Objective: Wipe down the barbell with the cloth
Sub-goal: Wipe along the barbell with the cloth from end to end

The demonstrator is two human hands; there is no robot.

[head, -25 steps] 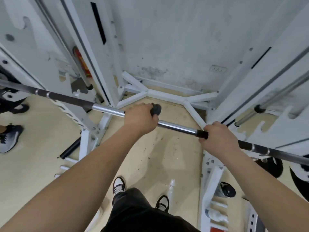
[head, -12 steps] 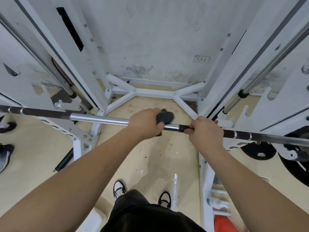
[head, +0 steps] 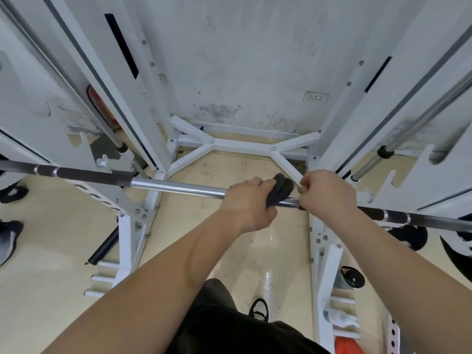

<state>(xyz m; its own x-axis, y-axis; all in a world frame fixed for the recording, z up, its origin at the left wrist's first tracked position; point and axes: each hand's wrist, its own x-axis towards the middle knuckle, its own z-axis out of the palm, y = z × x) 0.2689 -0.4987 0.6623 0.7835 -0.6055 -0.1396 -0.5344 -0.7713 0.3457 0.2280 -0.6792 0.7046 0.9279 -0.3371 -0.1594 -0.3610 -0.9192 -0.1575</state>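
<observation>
The barbell [head: 178,187] runs across the view inside a white rack, shiny in the middle and dark towards both ends. My left hand [head: 249,203] grips a dark cloth [head: 281,190] wrapped around the bar near its centre. My right hand [head: 327,194] grips the bare bar just to the right of the cloth, almost touching it. A black weight plate [head: 457,254] shows at the bar's right end.
White rack uprights [head: 143,103] stand left and right, with a white floor brace [head: 242,145] by the wall. A steel guide rod [head: 413,129] slants at the right. Someone's shoes [head: 10,238] are at the left edge. A black-capped bottle [head: 351,277] sits by the right rack foot.
My left hand has slid the cloth rightward along the bar until it sits against my right hand. The view has shifted a little to the left.
</observation>
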